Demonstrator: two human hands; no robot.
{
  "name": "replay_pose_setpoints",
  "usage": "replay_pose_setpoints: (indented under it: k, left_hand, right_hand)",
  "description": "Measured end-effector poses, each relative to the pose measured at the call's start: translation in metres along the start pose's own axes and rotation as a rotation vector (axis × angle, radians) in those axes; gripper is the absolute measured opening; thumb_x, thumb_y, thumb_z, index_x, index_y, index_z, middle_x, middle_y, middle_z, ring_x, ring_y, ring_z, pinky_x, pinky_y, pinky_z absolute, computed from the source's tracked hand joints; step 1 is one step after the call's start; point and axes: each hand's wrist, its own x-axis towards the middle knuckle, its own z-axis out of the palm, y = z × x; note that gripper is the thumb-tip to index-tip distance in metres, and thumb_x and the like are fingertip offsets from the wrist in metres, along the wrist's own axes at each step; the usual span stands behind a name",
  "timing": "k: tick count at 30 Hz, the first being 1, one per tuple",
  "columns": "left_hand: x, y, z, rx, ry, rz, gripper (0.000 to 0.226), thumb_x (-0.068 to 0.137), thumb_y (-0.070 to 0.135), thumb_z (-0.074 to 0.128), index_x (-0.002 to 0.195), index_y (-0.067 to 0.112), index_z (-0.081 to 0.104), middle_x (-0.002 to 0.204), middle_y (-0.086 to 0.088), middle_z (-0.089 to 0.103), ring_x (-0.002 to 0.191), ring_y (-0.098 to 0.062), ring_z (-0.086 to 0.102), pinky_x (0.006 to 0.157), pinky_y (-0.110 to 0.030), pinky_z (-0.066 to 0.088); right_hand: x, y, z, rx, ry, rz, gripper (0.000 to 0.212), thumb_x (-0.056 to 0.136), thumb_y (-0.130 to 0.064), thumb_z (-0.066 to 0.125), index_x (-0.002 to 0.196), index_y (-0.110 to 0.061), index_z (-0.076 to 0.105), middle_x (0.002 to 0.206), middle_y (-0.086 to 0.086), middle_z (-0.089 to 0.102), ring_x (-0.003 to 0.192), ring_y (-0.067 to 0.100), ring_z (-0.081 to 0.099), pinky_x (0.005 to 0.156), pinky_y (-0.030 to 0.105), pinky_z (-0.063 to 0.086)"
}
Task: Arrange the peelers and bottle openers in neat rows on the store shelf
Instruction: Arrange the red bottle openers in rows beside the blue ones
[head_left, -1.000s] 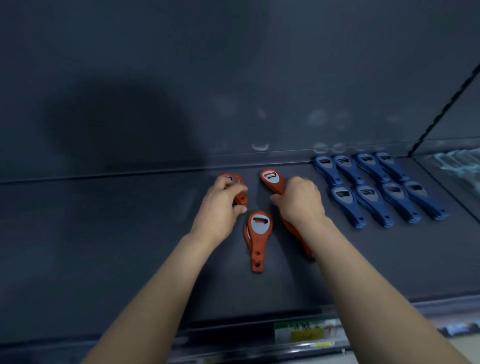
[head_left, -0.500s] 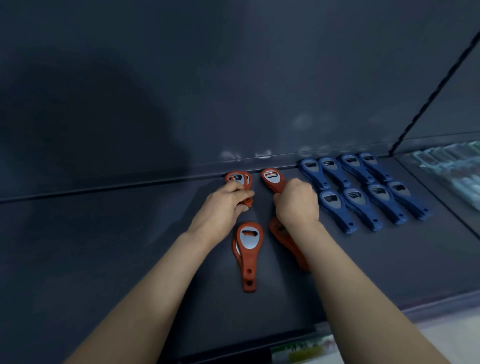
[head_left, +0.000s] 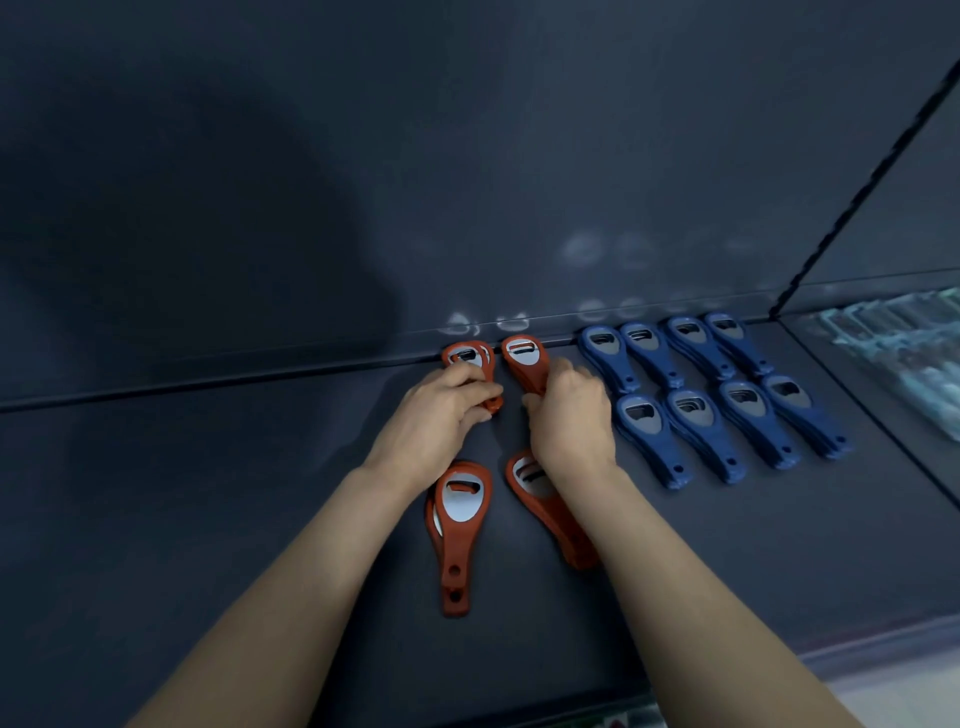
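Shelf (head_left: 208, 493), left half: wide bare deck, free reach up to the back panel (head_left: 467, 156). Centre: red bottle openers (head_left: 460, 519) in four small stacks, two rear, two front, with a narrow lane between the front pair. Left hand (head_left: 436, 421) and right hand (head_left: 569, 415) fill the gap between rear and front stacks, each gripping a rear one. Right: blue bottle openers (head_left: 701, 395), two tight rows, slim gaps only. Side divider (head_left: 914, 208) closes the far right. Bare strip along the front edge.
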Motion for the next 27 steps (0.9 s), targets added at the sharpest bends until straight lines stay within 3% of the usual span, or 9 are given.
replay_pose_setpoints:
  k: [4,9,16,20,27]
  left_hand:
    - [0.002,0.003,-0.001,-0.02,-0.005,-0.028,0.035,0.088,0.021,0.062,0.122,0.013,0.062,0.121,0.0,0.058,0.113,-0.02,0.053,0.099,-0.032,0.043]
    - [0.003,0.002,0.002,0.032,0.007,0.011,0.027,0.086,0.016,0.065,0.112,0.014,0.069,0.112,-0.003,0.063,0.101,-0.027,0.058,0.089,-0.041,0.049]
    - [0.004,-0.001,-0.002,-0.042,-0.019,0.01,0.025,0.086,0.018,0.065,0.11,0.015,0.07,0.115,0.0,0.061,0.108,-0.018,0.056,0.096,-0.031,0.045]
    - [0.003,-0.001,0.0,-0.01,0.008,0.017,0.025,0.084,0.014,0.066,0.108,0.012,0.071,0.113,-0.003,0.064,0.106,-0.021,0.059,0.093,-0.028,0.045]
    - [0.002,0.001,0.001,0.002,0.006,-0.005,0.034,0.085,0.015,0.065,0.119,0.01,0.064,0.119,0.0,0.06,0.114,-0.018,0.055,0.098,-0.023,0.038]
  right_hand:
    - [0.001,0.004,-0.004,0.009,-0.042,-0.022,0.032,0.089,-0.02,0.063,0.111,-0.001,0.051,0.115,0.016,0.056,0.11,0.032,0.05,0.084,0.034,0.043]
    - [0.0,0.011,-0.005,-0.009,-0.066,-0.055,0.019,0.088,0.001,0.056,0.106,-0.002,0.05,0.109,0.015,0.056,0.103,0.03,0.053,0.072,0.029,0.039]
    - [0.004,0.015,-0.004,0.029,-0.068,-0.105,0.018,0.085,0.004,0.055,0.102,-0.002,0.053,0.107,0.014,0.056,0.1,0.029,0.052,0.072,0.027,0.038]
    - [0.004,0.017,-0.002,0.037,-0.051,-0.125,0.018,0.086,0.005,0.053,0.103,-0.002,0.053,0.106,0.014,0.056,0.101,0.027,0.051,0.07,0.024,0.034]
    - [0.003,0.018,-0.004,0.045,-0.07,-0.16,0.019,0.088,0.0,0.054,0.107,-0.002,0.054,0.106,0.014,0.057,0.1,0.028,0.052,0.073,0.026,0.036]
